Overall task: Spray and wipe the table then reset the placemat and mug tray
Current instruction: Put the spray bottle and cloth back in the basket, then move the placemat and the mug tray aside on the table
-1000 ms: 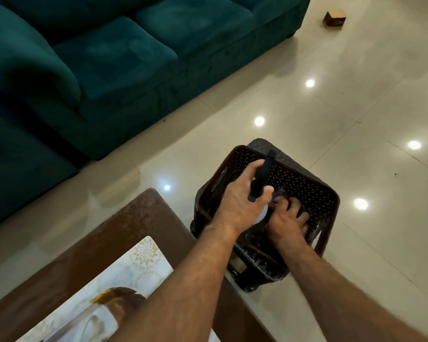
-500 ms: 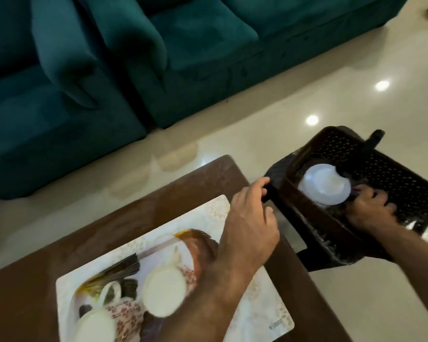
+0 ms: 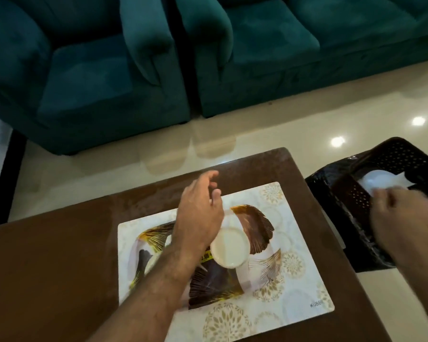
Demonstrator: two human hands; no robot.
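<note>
Hands [image 3: 199, 211] over mug tray [image 3: 253, 225], basket [image 3: 391, 154].

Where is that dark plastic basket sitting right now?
In the head view the basket is at the right edge, on the floor just off the table's right end, with the right hand reaching into it.

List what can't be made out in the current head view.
- Right hand: motion-blurred at the dark perforated basket; its grip on the white item is unreadable.
- Mug tray on the placemat: largely covered by the left hand and forearm; only one mug shows.
- Basket: cut off by the right edge.
- Placemat's near corner: cut off by the bottom edge.
</note>
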